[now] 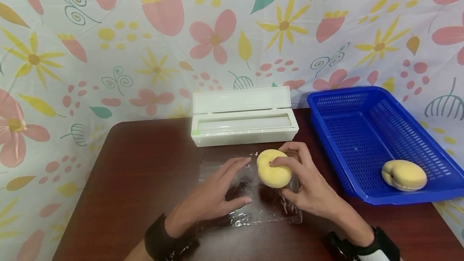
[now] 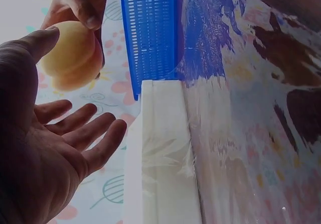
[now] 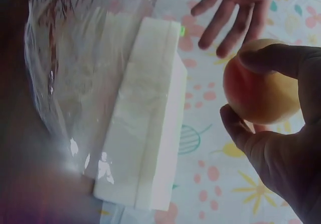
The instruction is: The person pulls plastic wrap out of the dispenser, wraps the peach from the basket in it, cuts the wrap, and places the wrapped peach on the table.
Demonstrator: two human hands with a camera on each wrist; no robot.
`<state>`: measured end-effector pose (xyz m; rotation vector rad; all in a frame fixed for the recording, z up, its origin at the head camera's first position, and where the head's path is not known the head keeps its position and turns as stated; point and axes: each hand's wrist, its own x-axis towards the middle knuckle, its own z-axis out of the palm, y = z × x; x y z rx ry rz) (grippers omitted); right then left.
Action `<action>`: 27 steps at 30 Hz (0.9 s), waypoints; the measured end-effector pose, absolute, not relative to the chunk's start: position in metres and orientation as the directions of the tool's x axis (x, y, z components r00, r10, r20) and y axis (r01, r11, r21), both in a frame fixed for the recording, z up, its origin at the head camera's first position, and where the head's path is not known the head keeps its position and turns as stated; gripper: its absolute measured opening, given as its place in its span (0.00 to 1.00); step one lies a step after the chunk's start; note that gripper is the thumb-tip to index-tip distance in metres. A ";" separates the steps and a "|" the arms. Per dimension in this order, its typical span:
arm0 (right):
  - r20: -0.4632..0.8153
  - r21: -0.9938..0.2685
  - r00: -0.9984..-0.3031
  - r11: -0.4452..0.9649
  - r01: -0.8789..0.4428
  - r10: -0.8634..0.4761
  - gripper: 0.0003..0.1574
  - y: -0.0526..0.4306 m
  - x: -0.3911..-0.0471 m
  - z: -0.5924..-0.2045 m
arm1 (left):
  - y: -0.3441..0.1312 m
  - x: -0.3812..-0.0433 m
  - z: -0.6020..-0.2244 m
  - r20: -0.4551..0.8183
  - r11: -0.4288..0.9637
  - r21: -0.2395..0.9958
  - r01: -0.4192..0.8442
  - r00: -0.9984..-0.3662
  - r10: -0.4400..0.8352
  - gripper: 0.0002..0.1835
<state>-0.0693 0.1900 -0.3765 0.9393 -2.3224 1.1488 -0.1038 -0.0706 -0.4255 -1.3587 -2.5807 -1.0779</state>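
Note:
My right hand (image 1: pixel 308 180) grips a yellow peach (image 1: pixel 272 174) between thumb and fingers, raised above the table. A pink blush shows on the peach (image 3: pixel 261 83) in the right wrist view. To its left, my left hand (image 1: pixel 217 192) is spread with relaxed fingers and holds nothing; its palm (image 2: pixel 45 153) faces the peach in the left wrist view. Beneath both hands, a sheet of clear cling film (image 1: pixel 253 216) lies on the table, wrinkled and shiny. Behind them stands a white cling film dispenser (image 1: pixel 246 137) with its lid raised and a roll inside.
A blue perforated basket (image 1: pixel 333 160) stands at the right, with another yellow peach (image 1: pixel 404 175) in its near end. The dark brown table (image 1: pixel 119 184) meets a flower-patterned sheet (image 1: pixel 127 43) hanging behind it. Both wrists wear black bands.

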 end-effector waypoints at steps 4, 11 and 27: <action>0.601 -0.555 -0.679 0.390 -0.734 -0.421 0.42 0.184 -0.070 -0.379 | -0.068 -0.105 -0.426 0.329 0.373 0.565 0.736 -0.616 0.716 0.47; 0.640 -0.523 -0.612 0.320 -0.790 -0.465 0.40 0.174 -0.073 -0.382 | -0.065 -0.107 -0.427 0.325 0.334 0.631 0.700 -0.630 0.706 0.48; 0.642 -0.486 -0.568 0.301 -0.821 -0.515 0.38 0.169 -0.077 -0.395 | -0.062 -0.102 -0.422 0.421 0.207 0.673 0.710 -0.598 0.682 0.45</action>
